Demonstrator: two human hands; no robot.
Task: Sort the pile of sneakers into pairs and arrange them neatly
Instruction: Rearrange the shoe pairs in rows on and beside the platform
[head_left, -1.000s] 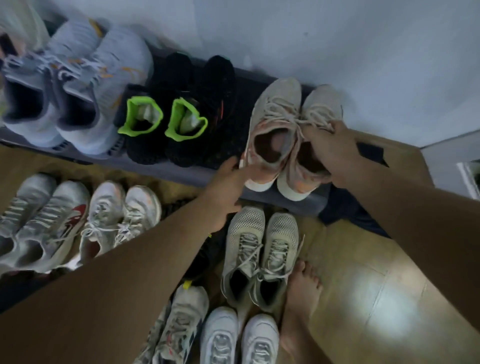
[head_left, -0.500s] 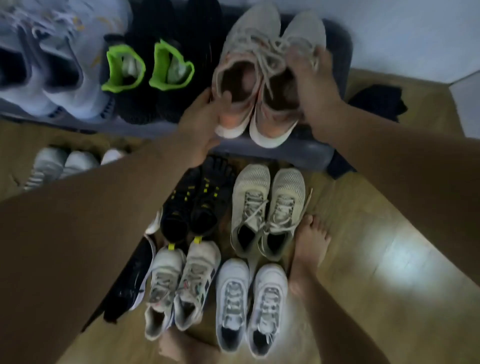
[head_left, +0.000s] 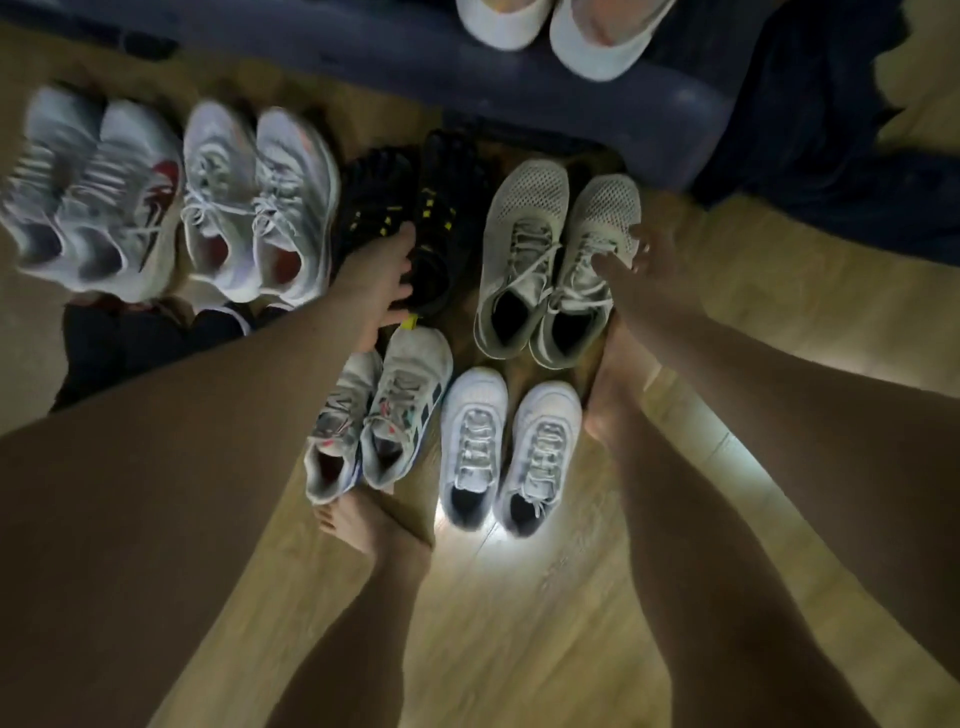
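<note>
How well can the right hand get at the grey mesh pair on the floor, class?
Probably yes: the right hand hovers at the grey mesh pair, its open fingers by the nearer shoe's laces, with nothing between them.

A floor (head_left: 519, 623) of yellow-brown wooden planks fills most of the frame. A bright patch of light (head_left: 488, 551) glares off it at lower centre, and a paler band (head_left: 717, 431) runs across the boards at right. A low, dark blue-grey shelf (head_left: 415, 57) crosses the top edge. Dark cloth (head_left: 831, 156) lies crumpled at upper right, beside the shelf's end.
</note>
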